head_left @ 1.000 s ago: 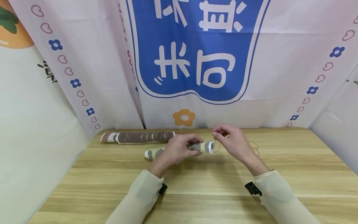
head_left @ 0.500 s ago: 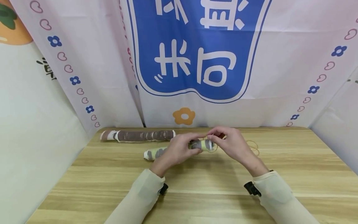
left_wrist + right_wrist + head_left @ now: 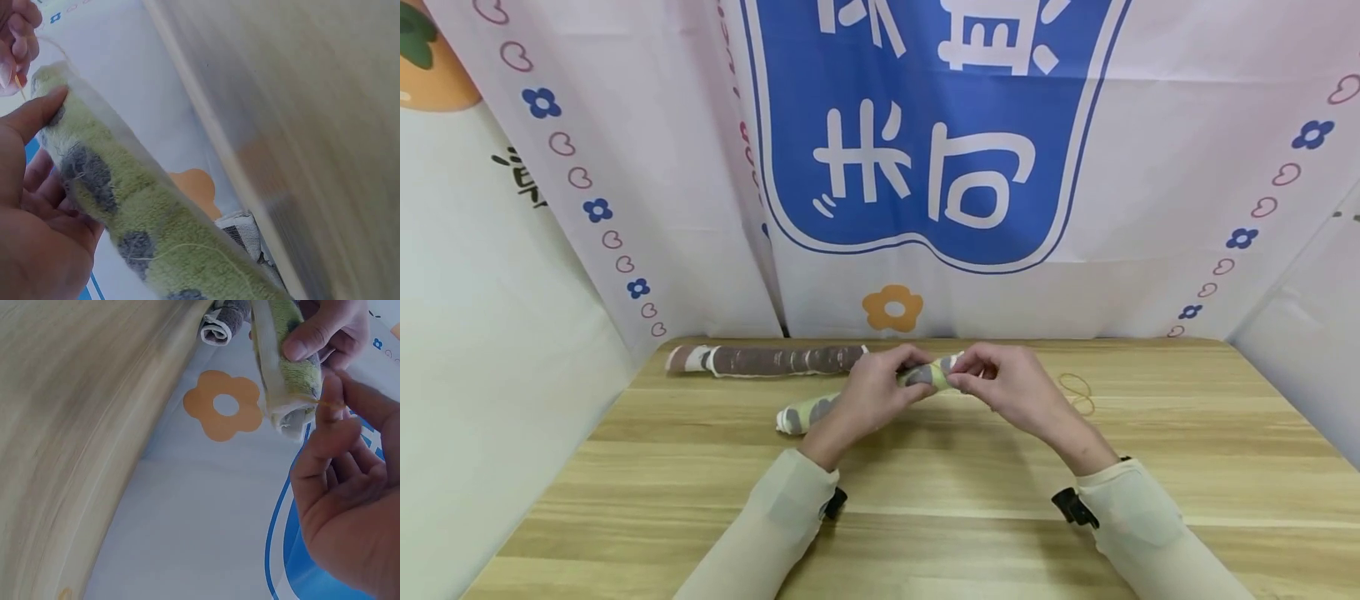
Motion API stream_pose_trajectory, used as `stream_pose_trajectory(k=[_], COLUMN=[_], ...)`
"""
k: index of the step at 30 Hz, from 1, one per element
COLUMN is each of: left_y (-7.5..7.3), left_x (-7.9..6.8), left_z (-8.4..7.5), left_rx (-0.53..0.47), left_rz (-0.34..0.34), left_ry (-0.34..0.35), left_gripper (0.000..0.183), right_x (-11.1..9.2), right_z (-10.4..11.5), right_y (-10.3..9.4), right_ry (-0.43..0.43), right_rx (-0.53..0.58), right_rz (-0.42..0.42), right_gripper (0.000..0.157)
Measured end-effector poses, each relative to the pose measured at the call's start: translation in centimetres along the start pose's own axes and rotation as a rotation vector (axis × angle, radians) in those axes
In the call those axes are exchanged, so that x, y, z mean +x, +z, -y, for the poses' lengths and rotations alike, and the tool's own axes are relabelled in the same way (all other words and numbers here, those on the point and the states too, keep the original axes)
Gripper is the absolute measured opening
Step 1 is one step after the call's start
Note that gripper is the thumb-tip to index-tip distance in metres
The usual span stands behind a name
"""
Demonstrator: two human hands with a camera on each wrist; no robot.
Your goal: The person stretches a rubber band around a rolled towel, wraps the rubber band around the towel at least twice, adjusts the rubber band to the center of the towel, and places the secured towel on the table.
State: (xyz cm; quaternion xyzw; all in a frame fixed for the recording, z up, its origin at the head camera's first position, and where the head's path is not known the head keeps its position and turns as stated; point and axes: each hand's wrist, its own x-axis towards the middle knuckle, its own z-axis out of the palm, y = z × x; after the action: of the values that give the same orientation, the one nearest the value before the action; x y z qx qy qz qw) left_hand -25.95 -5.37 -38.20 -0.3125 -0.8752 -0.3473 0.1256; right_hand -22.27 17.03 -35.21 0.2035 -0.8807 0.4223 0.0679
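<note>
My left hand (image 3: 880, 387) grips a rolled green towel (image 3: 144, 206) with grey spots near its right end, thumb on one side and fingers on the other. That end is tilted up off the table. At the end of the roll, my right hand (image 3: 1011, 387) pinches a thin yellow rubber band (image 3: 325, 402) between thumb and fingertips. The band runs across the towel's end in the right wrist view; its far side is hidden. A rolled brown towel (image 3: 782, 361) lies behind, to the left, near the table's back edge.
Loose yellow rubber bands (image 3: 1077, 392) lie on the wooden table (image 3: 955, 517) to the right of my right hand. A printed white curtain (image 3: 820, 304) hangs right behind the table's back edge.
My right hand has moved left, bringing the rubber band from beside the towel's end onto it. The green towel's right end has risen and tilted upward in my left hand.
</note>
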Motion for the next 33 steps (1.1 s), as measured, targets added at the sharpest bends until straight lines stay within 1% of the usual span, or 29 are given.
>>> stream_pose_trajectory(k=[2,8,11,13,17,21,23,26,29,32,33], left_y=[-0.1,-0.3,-0.6,-0.7,-0.9,-1.0,-1.0,-1.0,-1.0,-1.0,-1.0], left_x=[-0.1,-0.2,-0.2,-0.1,0.0,0.1,0.1,0.2,0.2,0.2,0.2], left_z=[0.0,0.3,0.4,0.4,0.3,-0.1,-0.2,-0.4,-0.5,-0.5,-0.4], left_rx=[-0.004,-0.020,-0.051,-0.080,-0.156,-0.234,-0.267,-0.306,-0.320,-0.320,-0.317], left_rz=[-0.035,-0.123,-0.167,-0.190,-0.204,-0.198,-0.194,-0.191,-0.191,-0.203,-0.211], left_ry=[-0.015,-0.040,-0.044,-0.044,-0.042,-0.042,-0.042,-0.042,-0.047,-0.059,-0.063], left_gripper=[0.028,0.030,0.031,0.031,0.030,0.029,0.029,0.029,0.029,0.029,0.028], right_x=[0.0,-0.2,-0.2,-0.2,-0.1,0.0,0.0,0.0,0.0,0.1,0.1], right_z=[0.0,0.2,0.1,0.0,-0.2,-0.6,-0.8,-1.1,-1.5,-1.8,-1.9], right_y=[0.0,0.0,0.0,0.0,0.0,0.0,0.0,0.0,0.3,0.5,0.6], right_ry=[0.012,0.037,0.058,0.097,0.192,0.258,0.262,0.250,0.194,0.085,0.034], right_rx=[0.017,0.091,0.106,0.117,0.127,0.063,0.021,-0.025,-0.043,-0.050,-0.059], right_rz=[0.032,0.198,0.230,0.219,0.141,0.081,0.064,0.056,0.073,0.088,0.088], right_gripper=[0.006,0.008,0.013,0.016,0.014,0.021,0.025,0.027,0.025,0.024,0.024])
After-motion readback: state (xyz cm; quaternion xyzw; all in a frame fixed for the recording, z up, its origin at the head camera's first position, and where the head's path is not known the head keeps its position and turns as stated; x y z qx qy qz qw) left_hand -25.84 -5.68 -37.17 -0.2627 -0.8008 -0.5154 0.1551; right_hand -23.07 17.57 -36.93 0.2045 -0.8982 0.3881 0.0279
